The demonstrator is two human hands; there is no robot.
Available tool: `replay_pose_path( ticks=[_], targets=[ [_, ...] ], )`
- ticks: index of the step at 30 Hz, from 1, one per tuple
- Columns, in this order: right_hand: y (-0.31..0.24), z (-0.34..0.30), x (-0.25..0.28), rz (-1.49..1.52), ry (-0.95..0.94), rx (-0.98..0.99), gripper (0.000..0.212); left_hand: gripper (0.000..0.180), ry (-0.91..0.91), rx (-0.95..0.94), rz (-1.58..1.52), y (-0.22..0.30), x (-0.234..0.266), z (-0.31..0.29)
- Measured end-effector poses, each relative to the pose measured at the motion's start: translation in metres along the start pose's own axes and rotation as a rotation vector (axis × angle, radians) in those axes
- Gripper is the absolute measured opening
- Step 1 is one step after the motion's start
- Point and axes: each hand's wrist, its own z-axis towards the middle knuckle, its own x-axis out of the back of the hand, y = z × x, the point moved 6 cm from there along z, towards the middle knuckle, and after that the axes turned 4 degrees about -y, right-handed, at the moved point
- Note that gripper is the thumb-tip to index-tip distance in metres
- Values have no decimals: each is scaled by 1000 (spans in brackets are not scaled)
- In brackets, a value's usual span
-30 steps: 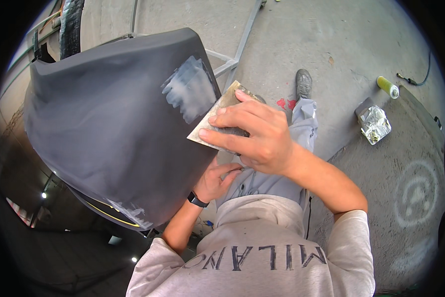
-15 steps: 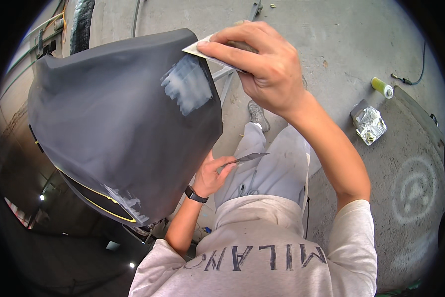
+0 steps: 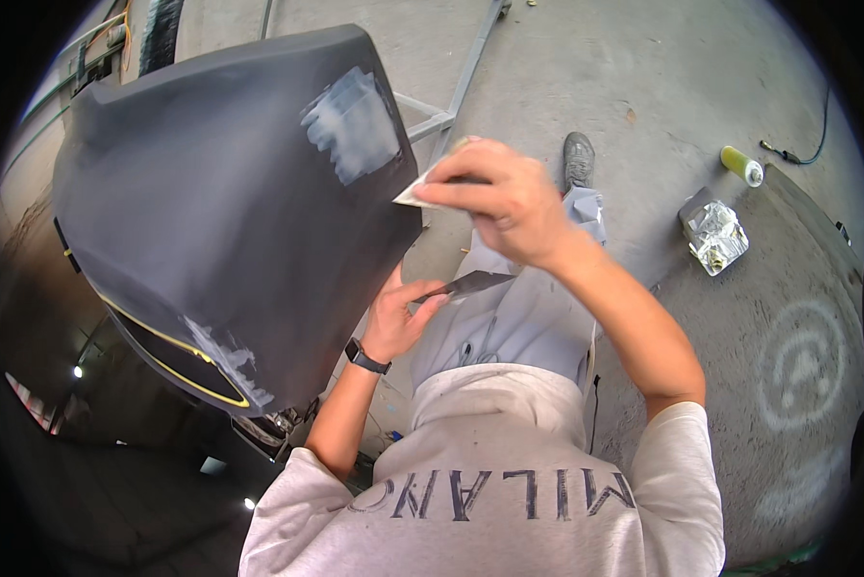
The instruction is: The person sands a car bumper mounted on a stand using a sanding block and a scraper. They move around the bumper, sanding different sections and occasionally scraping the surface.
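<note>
A large dark grey car bumper (image 3: 211, 192) fills the left side. Near its upper right edge lies a smeared whitish-grey patch of filler (image 3: 358, 130). Between the thumb and fingers of my right hand (image 3: 516, 204) is a pale flat putty spreader (image 3: 413, 191), its pointed corner by the bumper's right edge; I cannot tell whether it touches. Lower down, my left hand (image 3: 398, 319) pinches a dark, thin putty spreader (image 3: 478, 284) that juts out to the right over my legs. That hand sits close to the bumper's edge, and its wrist wears a black watch.
Grey metal stand bars (image 3: 441, 120) show behind the bumper's right edge. On the floor to the right are a yellow-green can (image 3: 741, 166), a crumpled foil-covered object (image 3: 715, 236) and a dark hose (image 3: 809, 149). My shoe (image 3: 578, 161) stands ahead.
My right hand has come down and away from the filler patch with the pale spreader. My left hand still holds the dark spreader, now turned flatter. The bumper appears slightly higher in view.
</note>
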Motion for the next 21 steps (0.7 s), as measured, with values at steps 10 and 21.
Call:
replay_pose_path(
  ticks=[10,21],
  targets=[
    [-67,-103,66,-120,-73,-303,52,39,8,361,-1277,34,-84,-17],
    [-185,-194,-11,-512,-167,-23,42,40,-220,95,-1369,41,-74,-70]
  ],
)
